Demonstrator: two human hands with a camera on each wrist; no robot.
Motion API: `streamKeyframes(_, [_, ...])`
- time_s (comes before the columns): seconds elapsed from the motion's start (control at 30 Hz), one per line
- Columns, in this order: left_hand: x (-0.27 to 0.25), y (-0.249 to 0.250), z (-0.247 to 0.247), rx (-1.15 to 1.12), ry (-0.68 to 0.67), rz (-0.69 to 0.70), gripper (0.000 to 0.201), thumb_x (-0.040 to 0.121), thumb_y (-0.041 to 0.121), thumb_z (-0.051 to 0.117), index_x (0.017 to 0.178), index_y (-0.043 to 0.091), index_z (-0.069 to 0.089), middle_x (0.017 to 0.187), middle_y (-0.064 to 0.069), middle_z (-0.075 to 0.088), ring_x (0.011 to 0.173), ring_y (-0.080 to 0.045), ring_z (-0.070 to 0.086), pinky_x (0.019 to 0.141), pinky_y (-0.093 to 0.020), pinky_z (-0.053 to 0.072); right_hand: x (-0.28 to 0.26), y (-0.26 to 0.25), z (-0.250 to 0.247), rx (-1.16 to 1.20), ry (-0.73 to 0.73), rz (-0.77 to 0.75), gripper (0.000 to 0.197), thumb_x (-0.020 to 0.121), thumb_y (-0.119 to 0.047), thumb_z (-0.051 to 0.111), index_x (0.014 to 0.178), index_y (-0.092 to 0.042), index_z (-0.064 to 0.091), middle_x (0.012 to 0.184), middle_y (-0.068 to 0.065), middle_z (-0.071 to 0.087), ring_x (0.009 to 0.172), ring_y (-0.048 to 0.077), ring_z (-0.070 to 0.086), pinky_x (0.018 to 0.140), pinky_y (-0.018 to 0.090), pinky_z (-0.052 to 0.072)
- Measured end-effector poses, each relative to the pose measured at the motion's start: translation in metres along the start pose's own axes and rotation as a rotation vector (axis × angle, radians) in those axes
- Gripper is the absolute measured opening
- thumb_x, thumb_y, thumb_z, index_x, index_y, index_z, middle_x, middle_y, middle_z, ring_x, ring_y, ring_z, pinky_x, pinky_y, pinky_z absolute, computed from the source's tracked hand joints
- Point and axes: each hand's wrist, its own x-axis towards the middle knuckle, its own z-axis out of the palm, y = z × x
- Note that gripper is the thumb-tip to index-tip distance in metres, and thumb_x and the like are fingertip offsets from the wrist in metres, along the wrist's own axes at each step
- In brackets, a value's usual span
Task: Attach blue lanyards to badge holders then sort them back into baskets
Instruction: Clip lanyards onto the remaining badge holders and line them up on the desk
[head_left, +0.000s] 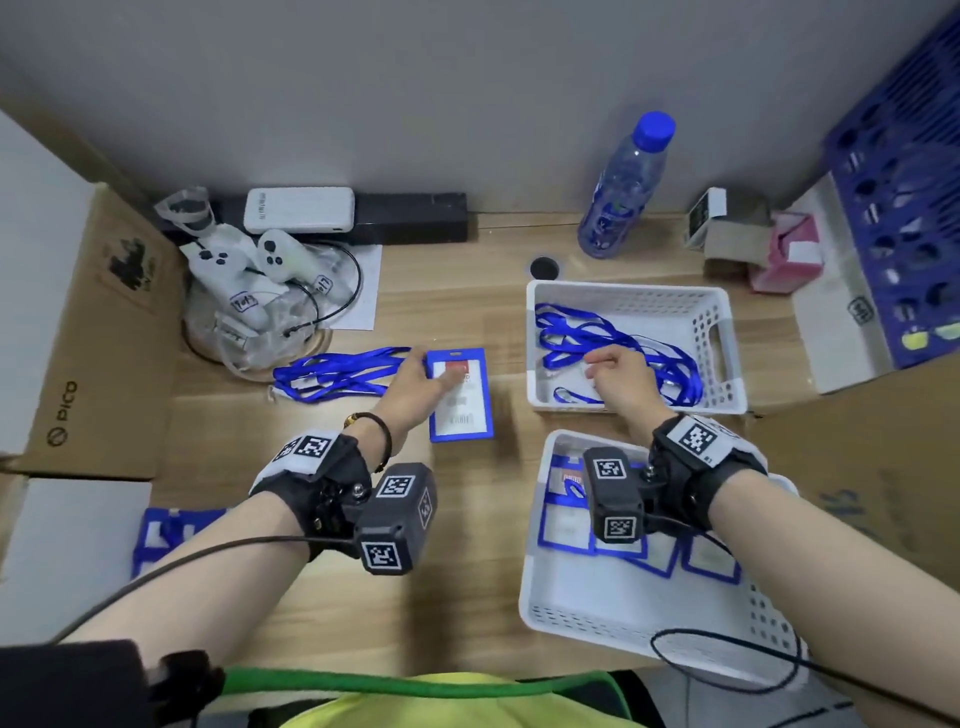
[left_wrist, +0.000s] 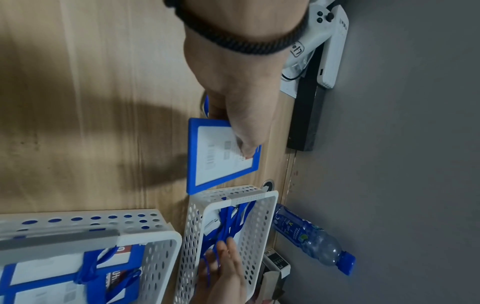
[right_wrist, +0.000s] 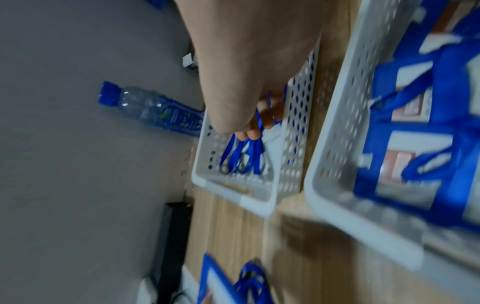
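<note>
— Reaching forward over a wooden desk (head_left: 467, 519), both forearms extend from the near edge, each wearing a black wrist camera. Where is the left hand (head_left: 415, 387)?

— Stretched toward the middle of the desk, palm down. Its fingers lie fairly straight on the upper part of a blue-framed badge holder (head_left: 462, 410) lying flat; they press it rather than curl round it. A bundle of blue lanyards (head_left: 337, 374) lies on the desk just left of that hand.

— And the right hand (head_left: 618, 374)?

— It reaches into the far white basket (head_left: 722, 322) on the right, wrist bent downward. The fingers (right_wrist: 250, 131) are curled, with strands of the loose blue lanyards (head_left: 571, 332) in that basket running between them; the wrist view is blurred, so how tight the grip is I cannot tell.

— Anything nearer?

— A second white basket (head_left: 571, 618) sits near the right, under the right forearm, holding badge holders with lanyards (head_left: 566, 514). A water bottle (head_left: 623, 192) stands beyond the far basket, by the wall.
</note>
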Motion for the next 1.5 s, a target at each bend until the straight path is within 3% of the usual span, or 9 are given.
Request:
streamKeyframes(0.1, [-0.002,-0.003,0.002,0.001,0.016,-0.027,0.028,0.092,0.027,0.063,0.112,0.015,0.048,0.095,0.0,0.063,0.078,-0.008,0.062,0.059,-0.017,0.045,0.016,0.019,-0.007,-0.139,0.013,0.006,0.025,0.087,-0.004,0.045,0.096,-0.017,0.065,0.115,0.011,0.065,0.11,0.03,0.057,0.096,0.038,0.047])
streamKeyframes(0.37, [-0.017,-0.01,0.003,0.081,0.011,-0.052,0.03,0.092,0.029,0.063,0.117,0.016,0.053,0.104,0.0,0.066,0.085,-0.009,0.063,0.066,-0.019,0.046,0.041,0.02,0.003,-0.398,-0.101,-0.012,0.034,0.084,-0.011,0.058,0.118,-0.009,0.062,0.124,0.014,0.061,0.117,0.034,0.054,0.095,0.034,0.044])
streamKeyframes(0.43, [-0.02,-0.012,0.0,0.095,-0.002,-0.052,0.029,0.092,0.029,0.063,0.116,0.017,0.053,0.103,0.002,0.068,0.086,-0.009,0.064,0.067,-0.019,0.046,0.043,0.019,0.006,-0.438,-0.121,-0.01,0.035,0.081,-0.012,0.064,0.115,-0.006,0.062,0.118,0.013,0.063,0.115,0.032,0.055,0.09,0.032,0.046])
streamKeyframes(0.6, [-0.027,-0.018,-0.008,0.143,-0.023,-0.063,0.021,0.092,0.029,0.063,0.108,0.018,0.055,0.094,0.006,0.068,0.08,-0.007,0.064,0.061,-0.015,0.045,0.045,0.012,0.008,-0.574,-0.103,-0.018,0.025,0.074,-0.006,0.063,0.061,-0.01,0.042,0.067,0.011,0.045,0.077,0.032,0.055,0.049,0.024,0.035])
streamKeyframes(0.67, [-0.028,-0.022,-0.011,0.155,-0.014,-0.075,0.024,0.092,0.029,0.062,0.111,0.016,0.056,0.095,0.004,0.069,0.078,-0.007,0.065,0.058,-0.012,0.046,0.043,0.01,0.005,-0.629,-0.119,-0.008,0.002,0.077,-0.004,0.059,0.078,-0.003,0.057,0.085,0.019,0.057,0.089,0.037,0.059,0.064,0.029,0.046])
streamKeyframes(0.73, [-0.03,-0.026,-0.012,0.151,-0.007,-0.085,0.024,0.093,0.028,0.062,0.113,0.017,0.056,0.097,0.002,0.069,0.079,-0.007,0.065,0.058,-0.013,0.046,0.044,0.015,0.004,-0.662,-0.127,-0.013,0.018,0.081,-0.006,0.057,0.096,0.003,0.06,0.106,0.024,0.059,0.1,0.04,0.057,0.075,0.035,0.047])
streamKeyframes(1.0, [-0.031,-0.022,-0.001,0.144,-0.054,-0.076,0.03,0.092,0.028,0.062,0.117,0.012,0.057,0.099,0.0,0.07,0.08,-0.01,0.065,0.062,-0.017,0.046,0.026,0.001,-0.004,-0.144,-0.113,-0.161,0.021,0.091,-0.022,0.056,0.108,-0.01,0.06,0.087,0.002,0.065,0.09,0.017,0.055,0.084,0.027,0.041])
streamKeyframes(1.1, [-0.032,-0.014,0.007,0.147,-0.086,-0.047,0.027,0.093,0.028,0.062,0.115,0.013,0.058,0.095,0.003,0.069,0.079,-0.009,0.064,0.062,-0.017,0.046,0.01,-0.019,-0.01,0.069,-0.258,-0.175,0.015,0.097,-0.012,0.045,0.105,-0.008,0.057,0.091,0.007,0.068,0.077,0.016,0.06,0.071,0.02,0.047])
streamKeyframes(1.5, [-0.052,-0.011,0.003,0.162,-0.161,0.048,0.028,0.091,0.029,0.065,0.111,0.01,0.058,0.095,0.003,0.069,0.08,-0.009,0.065,0.065,-0.017,0.048,-0.061,-0.07,-0.008,0.054,-0.672,-0.353,0.02,0.101,-0.015,0.042,0.1,-0.008,0.061,0.07,0.0,0.05,0.051,0.01,0.038,0.053,0.025,0.029])
